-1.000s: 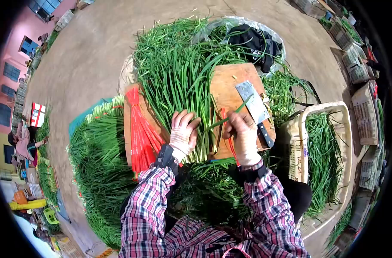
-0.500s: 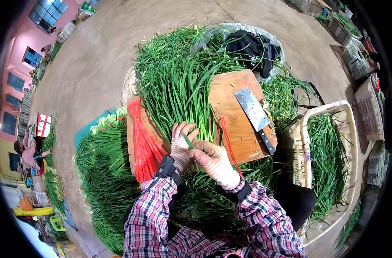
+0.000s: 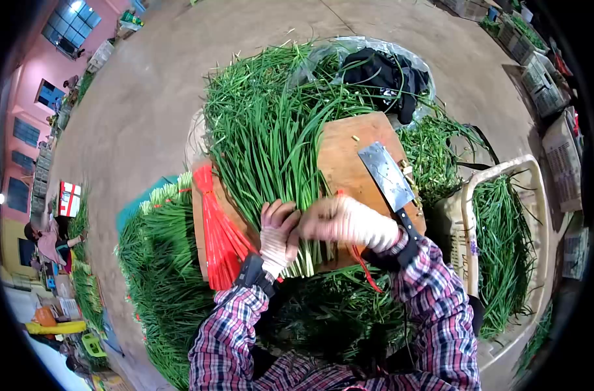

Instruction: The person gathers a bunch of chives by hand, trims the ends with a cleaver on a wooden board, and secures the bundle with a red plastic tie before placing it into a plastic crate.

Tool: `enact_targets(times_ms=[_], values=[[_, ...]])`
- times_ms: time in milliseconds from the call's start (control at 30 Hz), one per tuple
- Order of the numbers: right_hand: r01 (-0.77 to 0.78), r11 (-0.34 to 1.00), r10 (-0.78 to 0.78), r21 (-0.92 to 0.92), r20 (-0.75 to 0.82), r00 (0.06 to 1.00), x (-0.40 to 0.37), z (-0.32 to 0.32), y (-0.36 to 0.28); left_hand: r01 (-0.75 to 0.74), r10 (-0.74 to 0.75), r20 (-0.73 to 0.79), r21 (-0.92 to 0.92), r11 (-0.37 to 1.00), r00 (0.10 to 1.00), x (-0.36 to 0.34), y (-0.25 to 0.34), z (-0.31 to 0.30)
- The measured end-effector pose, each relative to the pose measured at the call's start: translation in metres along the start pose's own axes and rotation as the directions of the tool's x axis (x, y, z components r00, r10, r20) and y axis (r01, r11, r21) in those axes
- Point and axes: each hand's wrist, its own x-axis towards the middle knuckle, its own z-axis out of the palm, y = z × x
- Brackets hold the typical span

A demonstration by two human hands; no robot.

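Observation:
My left hand [image 3: 279, 236], in a pale glove with bare fingertips, curls over the stalks of a bunch of green garlic chives [image 3: 271, 150]. The pale stalk ends show beside its thumb. My right hand [image 3: 352, 223] is just right of it, above the wooden cutting board [image 3: 349, 150]; its fingers are smeared by motion, so I cannot see what they hold. A red strip [image 3: 367, 270] hangs below my right wrist. On the board's right side rests a cleaver [image 3: 386, 176] with a black handle. Red plastic ties [image 3: 215, 234] fan out left of my left hand.
Tied chives [image 3: 160, 260] are piled at the left. A cream plastic crate [image 3: 470, 195] of loose greens [image 3: 505, 247] stands at the right. Behind the board, a clear bag [image 3: 310, 72] holds a dark cloth item [image 3: 385, 78]. A person [image 3: 46, 238] sits far left.
My right hand has moved right, away from my left hand, and now blurs. The green blade between my hands no longer shows. The pale stalk ends now show between the hands.

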Motion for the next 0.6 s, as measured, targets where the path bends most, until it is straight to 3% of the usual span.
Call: enact_targets(times_ms=[33,67,167,200,300,433,600], values=[[-0.213,0.976,0.201,-0.055,-0.168,0.965,0.008,-0.014,0.016,-0.037,0.036,-0.066,-0.020,0.999,0.997,0.003,0.003,0.000],[-0.180,0.969,0.122,-0.166,-0.310,0.943,0.022,-0.030,0.054,-0.034,0.034,-0.059,0.000,0.999,0.998,0.001,0.000,0.002],[-0.276,0.949,0.175,-0.152,-0.474,0.863,0.046,-0.057,0.061,-0.022,0.022,-0.050,0.007,1.000,0.998,0.001,0.001,0.001],[-0.169,0.916,-0.033,-0.364,-0.489,0.872,0.057,-0.065,0.068,-0.012,0.012,-0.046,0.009,1.000,0.999,0.001,0.001,0.001],[-0.361,0.927,0.249,-0.100,-0.555,0.794,0.075,-0.084,0.074,0.014,-0.014,-0.031,0.003,1.000,0.999,0.001,0.002,0.000],[-0.336,0.729,-0.100,-0.597,-0.578,0.810,0.095,-0.097,0.089,0.010,-0.011,-0.016,-0.031,0.999,1.000,0.001,0.000,-0.001],[-0.192,0.469,-0.405,-0.862,-0.403,0.821,0.098,-0.092,0.088,0.051,-0.051,-0.002,-0.046,0.998,0.999,0.003,0.003,-0.004]])
